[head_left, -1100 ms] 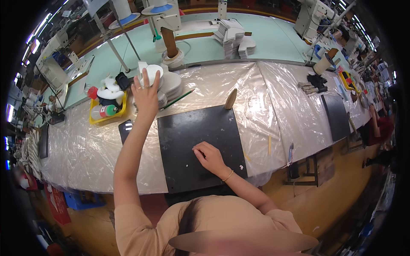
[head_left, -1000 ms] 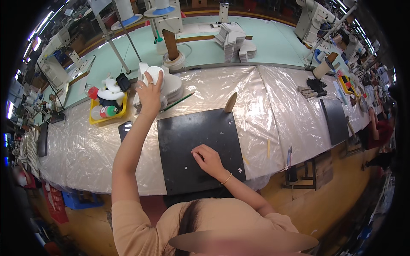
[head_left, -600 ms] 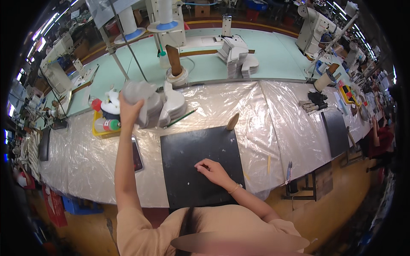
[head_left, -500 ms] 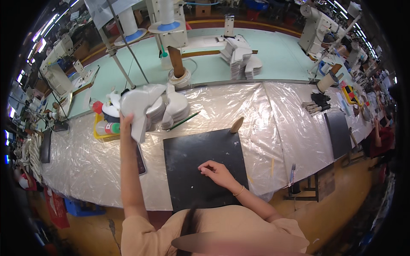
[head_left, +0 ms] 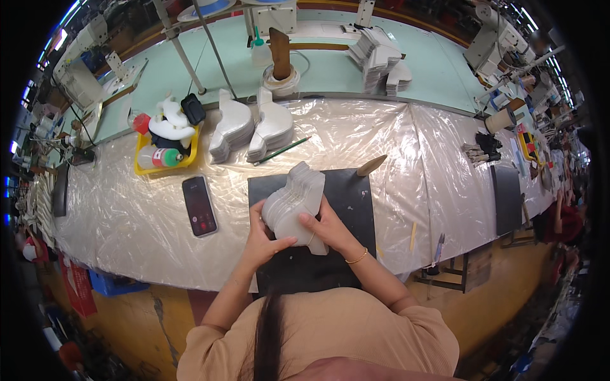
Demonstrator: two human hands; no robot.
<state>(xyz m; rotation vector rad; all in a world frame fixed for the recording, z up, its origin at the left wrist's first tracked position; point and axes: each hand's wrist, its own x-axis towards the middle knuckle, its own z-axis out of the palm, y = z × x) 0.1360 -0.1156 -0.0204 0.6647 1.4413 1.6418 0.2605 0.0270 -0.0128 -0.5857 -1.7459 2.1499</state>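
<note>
The left hand [head_left: 259, 236] and right hand [head_left: 332, 230] pinch a pale stack [head_left: 297, 206] between thumbs and fingers, over the mat [head_left: 351, 200]; two other stacks [head_left: 234, 124] stand far left on the desk [head_left: 346, 130].

Two hands: one left hand [head_left: 262, 241] and one right hand [head_left: 333, 232]. Pale cut pieces [head_left: 306, 222] make at least five stacks: one held stack [head_left: 295, 200], two table stacks [head_left: 273, 130] and at least two worktop stacks [head_left: 375, 60] (the sheets within each run too thin and close to count here). At least three dark mats [head_left: 352, 200], two yellow baskets [head_left: 193, 148], one phone [head_left: 200, 206], one green pencil [head_left: 283, 151], one pointed wooden tool [head_left: 372, 166], two green-topped bottles [head_left: 155, 157] and one thin bracelet [head_left: 358, 257]
</note>
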